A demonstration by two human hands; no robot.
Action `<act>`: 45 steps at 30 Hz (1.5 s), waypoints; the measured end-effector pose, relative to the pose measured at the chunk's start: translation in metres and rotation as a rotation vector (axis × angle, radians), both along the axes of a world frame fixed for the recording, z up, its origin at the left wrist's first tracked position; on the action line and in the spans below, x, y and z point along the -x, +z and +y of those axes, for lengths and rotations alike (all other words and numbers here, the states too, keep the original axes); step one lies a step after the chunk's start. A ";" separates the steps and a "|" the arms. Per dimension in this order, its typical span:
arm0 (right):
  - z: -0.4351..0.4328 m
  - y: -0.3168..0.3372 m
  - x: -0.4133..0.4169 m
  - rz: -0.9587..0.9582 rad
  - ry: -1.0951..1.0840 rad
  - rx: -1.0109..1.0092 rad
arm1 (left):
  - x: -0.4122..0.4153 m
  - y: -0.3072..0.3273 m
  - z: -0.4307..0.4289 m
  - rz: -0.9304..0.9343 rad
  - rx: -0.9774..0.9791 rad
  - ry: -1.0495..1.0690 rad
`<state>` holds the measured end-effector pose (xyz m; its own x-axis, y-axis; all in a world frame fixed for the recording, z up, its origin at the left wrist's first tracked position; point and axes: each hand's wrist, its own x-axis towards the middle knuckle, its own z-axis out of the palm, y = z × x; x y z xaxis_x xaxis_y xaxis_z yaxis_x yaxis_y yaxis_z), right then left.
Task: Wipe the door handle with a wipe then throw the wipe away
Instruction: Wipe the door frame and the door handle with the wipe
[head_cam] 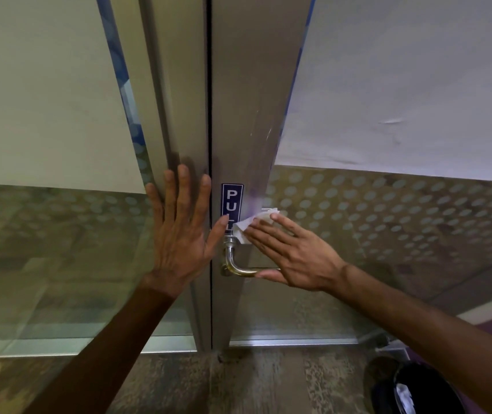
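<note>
The left hand (179, 231) lies flat with its fingers spread against the metal door frame (176, 115), palm on the surface, its grip apart and holding nothing. Its thumb reaches toward 3 o'clock, ending just beside the blue PULL sticker (232, 201) on the right door stile (247, 100).

The right hand (292, 255) presses a white wipe (249, 224) flat against that stile. The fingers are stretched out over the wipe rather than curled round it, so the grip is apart, pinning the wipe to the metal. The wipe sits at about 12 o'clock from the lever door handle (238, 264), touching or just over the handle's upper round mount; the sticker's lower edge is partly hidden behind the wipe and the left thumb. The handle's bar runs toward 3 o'clock and passes behind the right hand, whose thumb lies just under it.

Frosted glass panels with a dot pattern (388, 210) flank the frame on both sides. At 5 o'clock, on the floor (238, 383), stands a dark bin (412, 389) with a black liner; something pale shows inside, too blurred to tell what.
</note>
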<state>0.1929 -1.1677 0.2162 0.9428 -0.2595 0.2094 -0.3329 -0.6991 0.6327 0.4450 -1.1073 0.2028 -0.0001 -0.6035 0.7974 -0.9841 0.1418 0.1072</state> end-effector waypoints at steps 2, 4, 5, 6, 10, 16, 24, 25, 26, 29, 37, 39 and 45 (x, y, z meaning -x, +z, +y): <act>-0.001 0.002 0.001 0.002 -0.009 0.005 | -0.001 -0.001 -0.001 0.000 0.010 -0.002; -0.001 0.013 -0.001 -0.031 -0.016 0.032 | -0.001 -0.001 -0.002 -0.006 0.013 0.001; -0.002 0.021 -0.003 -0.064 -0.019 0.053 | -0.001 -0.001 -0.002 -0.008 0.016 0.002; -0.002 0.030 -0.007 -0.110 -0.025 0.074 | -0.001 -0.001 -0.003 -0.010 0.016 0.005; -0.004 0.058 -0.025 -0.315 -0.060 0.084 | -0.002 -0.004 -0.005 -0.017 0.013 0.008; 0.010 0.012 -0.014 -0.022 -0.101 -0.071 | -0.004 -0.006 -0.006 -0.019 0.030 0.011; 0.008 0.019 -0.009 -0.013 -0.160 -0.062 | -0.005 -0.006 -0.008 -0.034 0.035 0.025; 0.005 0.027 -0.011 -0.069 -0.158 -0.026 | -0.005 -0.007 -0.008 -0.034 0.039 0.022; 0.002 0.035 -0.014 -0.127 -0.153 0.000 | -0.005 -0.007 -0.008 -0.033 0.042 0.018; 0.001 0.044 -0.020 -0.221 -0.135 -0.003 | -0.005 -0.009 -0.009 -0.029 0.051 0.017; 0.017 0.003 -0.009 0.007 -0.174 -0.197 | -0.006 -0.011 -0.010 -0.024 0.048 0.024; 0.017 0.002 -0.008 -0.017 -0.155 -0.208 | -0.005 -0.010 -0.010 -0.024 0.050 0.027; 0.013 0.025 -0.015 -0.141 -0.095 -0.131 | -0.006 -0.008 -0.007 -0.027 0.045 0.022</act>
